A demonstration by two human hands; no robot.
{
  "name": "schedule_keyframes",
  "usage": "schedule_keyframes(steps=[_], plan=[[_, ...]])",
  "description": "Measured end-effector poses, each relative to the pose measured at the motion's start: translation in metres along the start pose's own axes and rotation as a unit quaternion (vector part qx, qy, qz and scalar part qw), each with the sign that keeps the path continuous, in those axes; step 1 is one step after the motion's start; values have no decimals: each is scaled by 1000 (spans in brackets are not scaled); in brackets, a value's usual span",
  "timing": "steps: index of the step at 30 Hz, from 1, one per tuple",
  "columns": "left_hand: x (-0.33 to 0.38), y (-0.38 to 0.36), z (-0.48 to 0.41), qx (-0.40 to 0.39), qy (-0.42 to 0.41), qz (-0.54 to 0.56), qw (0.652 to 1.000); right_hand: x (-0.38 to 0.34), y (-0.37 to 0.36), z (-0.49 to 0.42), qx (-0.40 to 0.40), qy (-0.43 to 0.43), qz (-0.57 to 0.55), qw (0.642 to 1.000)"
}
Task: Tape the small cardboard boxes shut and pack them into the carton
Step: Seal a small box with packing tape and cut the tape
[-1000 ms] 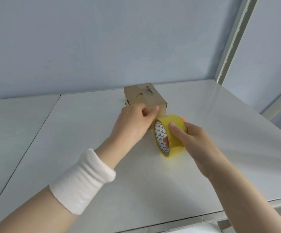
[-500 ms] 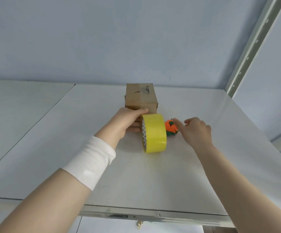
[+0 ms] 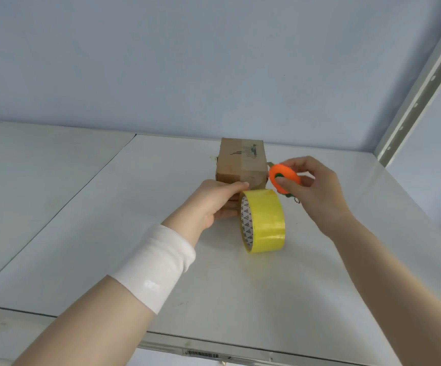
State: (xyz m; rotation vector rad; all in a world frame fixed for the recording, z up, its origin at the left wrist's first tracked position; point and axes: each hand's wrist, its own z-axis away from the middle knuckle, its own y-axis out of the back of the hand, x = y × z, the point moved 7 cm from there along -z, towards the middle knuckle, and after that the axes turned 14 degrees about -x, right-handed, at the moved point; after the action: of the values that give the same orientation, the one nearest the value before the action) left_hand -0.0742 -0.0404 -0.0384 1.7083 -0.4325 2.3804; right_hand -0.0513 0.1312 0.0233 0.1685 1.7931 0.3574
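While the right hand's fingers (image 3: 293, 165) curl round a round orange cutter (image 3: 284, 178), thumb over its green centre, a small blade pokes out toward the near right corner of the small cardboard box (image 3: 240, 159). The right hand (image 3: 317, 191) hovers just beside that corner, off the worktop (image 3: 134, 233).

The left hand (image 3: 214, 204) lies against the box's near face, thumb along the top edge. Its fingertips are hidden, so I cannot tell whether they pinch the tape strip or only press it.

The yellow tape roll (image 3: 264, 220) stands on edge just in front of the box.

Likely trouble:
- The blade must work close to the left thumb, so a slip could nick it.
- If the left hand eases, slack tape may crumple instead of parting cleanly.
- Once cut free, the roll could trundle off.
- A hard stroke may shove the light box sideways.

No carton is in view.
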Motion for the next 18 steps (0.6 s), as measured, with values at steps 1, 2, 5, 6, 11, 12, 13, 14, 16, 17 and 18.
schedule_keyframes(steps=[1,2,5,6,11,12,13,14,16,17,18], plan=[[0,0,0,0,-1,5,1000,-12,-5,-3,-27,29,72,997],[0,0,0,-1,-1,9,1000,-22,-11,-5,-51,56,148,986],[0,1,2,0,-2,11,1000,-32,-23,-11,-96,88,256,958],[0,1,3,1,-1,8,1000,-34,-24,-13,-103,85,268,954],[3,-1,6,-1,-5,10,1000,-47,-37,-24,-147,108,347,920],[3,-1,6,-1,-8,12,1000,-49,-39,-25,-151,108,357,916],[3,-1,6,-2,-9,13,1000,-50,-40,-26,-153,108,362,913],[3,-1,6,-4,-10,14,1000,-52,-41,-27,-155,109,365,911],[3,-1,5,-5,-9,11,1000,-55,-43,-28,-161,117,373,906],[3,0,5,-4,-8,10,1000,-55,-44,-29,-163,120,382,902],[3,0,5,-4,-7,9,1000,-56,-45,-30,-164,121,391,897]])
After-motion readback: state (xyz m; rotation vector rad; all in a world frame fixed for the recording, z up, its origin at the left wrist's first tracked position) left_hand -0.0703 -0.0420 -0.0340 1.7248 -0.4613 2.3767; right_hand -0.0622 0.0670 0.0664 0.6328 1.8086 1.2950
